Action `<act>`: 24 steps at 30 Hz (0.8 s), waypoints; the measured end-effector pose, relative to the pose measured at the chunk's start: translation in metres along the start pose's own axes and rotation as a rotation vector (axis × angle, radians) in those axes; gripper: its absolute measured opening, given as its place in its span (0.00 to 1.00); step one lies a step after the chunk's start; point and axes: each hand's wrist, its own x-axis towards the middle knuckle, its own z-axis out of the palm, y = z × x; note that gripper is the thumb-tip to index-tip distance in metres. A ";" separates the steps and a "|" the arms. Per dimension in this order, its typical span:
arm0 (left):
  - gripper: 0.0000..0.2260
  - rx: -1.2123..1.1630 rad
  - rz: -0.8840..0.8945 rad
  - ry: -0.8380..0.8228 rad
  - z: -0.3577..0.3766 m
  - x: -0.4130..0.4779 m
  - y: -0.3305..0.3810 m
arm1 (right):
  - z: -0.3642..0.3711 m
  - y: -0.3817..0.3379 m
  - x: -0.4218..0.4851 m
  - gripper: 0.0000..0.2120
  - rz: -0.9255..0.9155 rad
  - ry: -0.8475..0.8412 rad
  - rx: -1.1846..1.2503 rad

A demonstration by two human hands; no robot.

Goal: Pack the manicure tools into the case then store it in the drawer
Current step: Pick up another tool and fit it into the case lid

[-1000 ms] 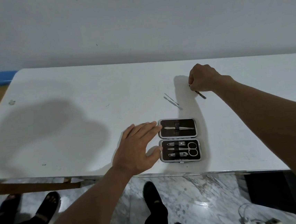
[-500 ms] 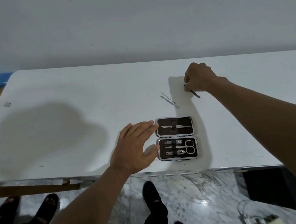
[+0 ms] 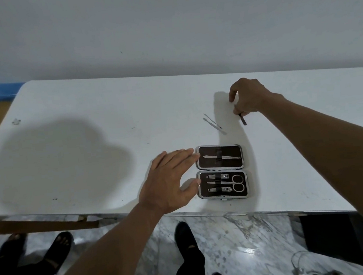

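The open manicure case [image 3: 221, 172] lies near the front edge of the white table [image 3: 86, 124]. Its upper half holds one slim tool; its lower half holds clippers and small scissors [image 3: 237, 183]. My left hand [image 3: 171, 180] rests flat with fingers spread, touching the case's left side. Beyond the case, my right hand [image 3: 250, 98] pinches a thin dark nail file [image 3: 242, 119], whose lower end sticks out below the fingers. Two slim metal tools [image 3: 213, 124] lie loose on the table between that hand and the case.
A grey wall rises behind the table. Below the front edge lies marble floor with my dark shoes [image 3: 190, 243]. Another person's sandalled feet [image 3: 58, 246] and striped trousers are at lower left. Cables [image 3: 310, 269] sit at lower right.
My right hand has lifted and turned slightly with the dark file, which now hangs more steeply from the fingers. My left hand stays beside the case.
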 end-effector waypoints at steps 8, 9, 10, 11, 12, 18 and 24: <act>0.25 0.007 -0.001 0.000 0.000 0.000 -0.001 | 0.001 0.005 -0.002 0.10 0.007 0.015 0.064; 0.25 0.010 0.000 -0.003 0.000 0.000 -0.002 | 0.001 0.005 -0.001 0.09 0.010 0.014 0.066; 0.25 0.011 0.000 -0.005 0.001 0.000 -0.002 | 0.001 0.005 -0.001 0.09 0.011 0.012 0.068; 0.25 0.014 -0.001 -0.007 0.001 -0.001 -0.003 | 0.002 0.005 0.000 0.09 0.014 0.008 0.074; 0.25 0.016 0.000 -0.009 0.001 -0.001 -0.003 | 0.002 0.005 0.000 0.09 0.018 0.001 0.081; 0.26 0.017 -0.001 -0.002 0.001 0.000 -0.002 | 0.004 0.007 0.007 0.07 0.028 -0.055 0.073; 0.25 0.028 -0.003 -0.003 0.000 0.000 -0.002 | -0.001 0.010 0.009 0.07 0.058 -0.068 0.084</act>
